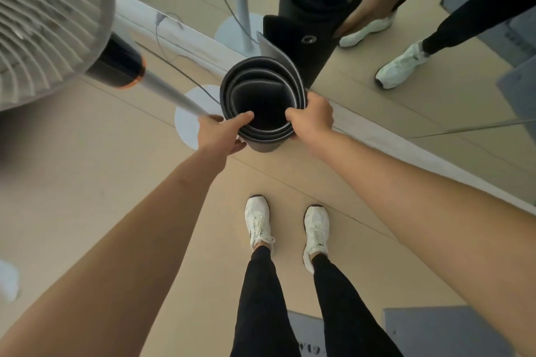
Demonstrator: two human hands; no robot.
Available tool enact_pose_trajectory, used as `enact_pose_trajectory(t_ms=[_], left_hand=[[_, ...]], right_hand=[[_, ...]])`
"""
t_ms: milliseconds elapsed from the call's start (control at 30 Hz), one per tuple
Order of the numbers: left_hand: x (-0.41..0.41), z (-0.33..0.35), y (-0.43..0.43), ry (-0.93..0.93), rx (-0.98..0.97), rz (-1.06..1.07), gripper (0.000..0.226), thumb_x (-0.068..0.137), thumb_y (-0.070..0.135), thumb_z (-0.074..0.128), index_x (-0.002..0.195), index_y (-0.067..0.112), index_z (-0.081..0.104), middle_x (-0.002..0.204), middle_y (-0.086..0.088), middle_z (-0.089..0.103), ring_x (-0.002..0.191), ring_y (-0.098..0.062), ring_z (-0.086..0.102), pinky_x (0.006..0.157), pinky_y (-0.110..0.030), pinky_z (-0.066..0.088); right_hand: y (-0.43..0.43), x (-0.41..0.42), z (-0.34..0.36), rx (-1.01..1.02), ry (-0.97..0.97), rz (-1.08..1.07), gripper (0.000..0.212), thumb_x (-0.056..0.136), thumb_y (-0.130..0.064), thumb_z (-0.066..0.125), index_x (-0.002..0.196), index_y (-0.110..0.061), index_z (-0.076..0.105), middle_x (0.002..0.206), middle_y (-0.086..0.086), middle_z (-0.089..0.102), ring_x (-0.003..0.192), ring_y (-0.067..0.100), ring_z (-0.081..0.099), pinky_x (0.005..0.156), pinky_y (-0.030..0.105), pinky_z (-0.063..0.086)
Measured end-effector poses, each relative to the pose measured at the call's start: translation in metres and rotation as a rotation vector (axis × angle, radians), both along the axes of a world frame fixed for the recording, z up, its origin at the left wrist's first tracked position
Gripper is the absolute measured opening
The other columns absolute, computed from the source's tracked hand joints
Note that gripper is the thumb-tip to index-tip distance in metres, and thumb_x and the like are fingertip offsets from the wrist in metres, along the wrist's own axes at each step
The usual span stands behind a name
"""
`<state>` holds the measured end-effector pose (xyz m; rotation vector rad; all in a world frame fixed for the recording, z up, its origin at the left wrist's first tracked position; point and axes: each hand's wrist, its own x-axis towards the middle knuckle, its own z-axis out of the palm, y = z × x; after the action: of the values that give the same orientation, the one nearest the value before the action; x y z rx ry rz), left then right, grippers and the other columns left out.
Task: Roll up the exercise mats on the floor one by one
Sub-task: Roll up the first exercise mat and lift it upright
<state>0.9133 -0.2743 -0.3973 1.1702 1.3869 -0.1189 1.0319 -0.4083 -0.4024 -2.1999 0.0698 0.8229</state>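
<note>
A big white fan [43, 17] stands on the left, on a round white base [188, 130]. A mirror [406, 101] meets the tan floor [101, 168].

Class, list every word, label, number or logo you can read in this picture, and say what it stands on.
On the grey mat by the feet: dark letters, upside down and cut off, unreadable.
On the mirrored grey mat: print, too blurred to read.
On the rolled mat's reflection: a round logo, no readable letters.
</note>
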Motion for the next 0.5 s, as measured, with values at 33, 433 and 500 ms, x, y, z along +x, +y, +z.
enact_pose_trajectory(t_ms=[33, 433, 500], left_hand=[[0.003, 0.0, 0.004, -0.03, 0.002, 0.017, 0.066, 0.079, 0.029, 0.088, 0.128, 0.014, 0.047, 0.113, -0.009, 0.065, 0.083, -0.03, 0.078, 0.07, -0.042, 0.066], [0.037, -0.008, -0.065, -0.275, -0.065, 0.054, 0.059, 0.095, -0.001, 0.065, 0.146, 0.014, 0.039, 0.128, -0.015, 0.061, 0.098, -0.026, 0.073, 0.064, -0.034, 0.063], [0.042, -0.004, -0.064, -0.245, -0.078, 0.066, 0.063, 0.094, -0.002, 0.065, 0.147, 0.016, 0.036, 0.127, -0.012, 0.059, 0.094, -0.024, 0.073, 0.061, -0.032, 0.062]], right_hand=[[0.0, 0.006, 0.0, -0.017, -0.032, 0.033, 0.022, 0.084, -0.009, 0.069, 0.104, -0.018, 0.067, 0.086, 0.0, 0.067, 0.082, 0.025, 0.069, 0.073, 0.046, 0.063], [-0.047, 0.064, -0.007, 0.004, -0.295, 0.18, 0.034, 0.081, -0.023, 0.073, 0.116, -0.022, 0.073, 0.101, -0.007, 0.076, 0.096, 0.013, 0.071, 0.091, 0.038, 0.057], [-0.056, 0.064, -0.011, 0.039, -0.212, 0.084, 0.044, 0.074, -0.046, 0.075, 0.11, -0.021, 0.075, 0.099, -0.006, 0.077, 0.094, 0.012, 0.073, 0.089, 0.042, 0.06]])
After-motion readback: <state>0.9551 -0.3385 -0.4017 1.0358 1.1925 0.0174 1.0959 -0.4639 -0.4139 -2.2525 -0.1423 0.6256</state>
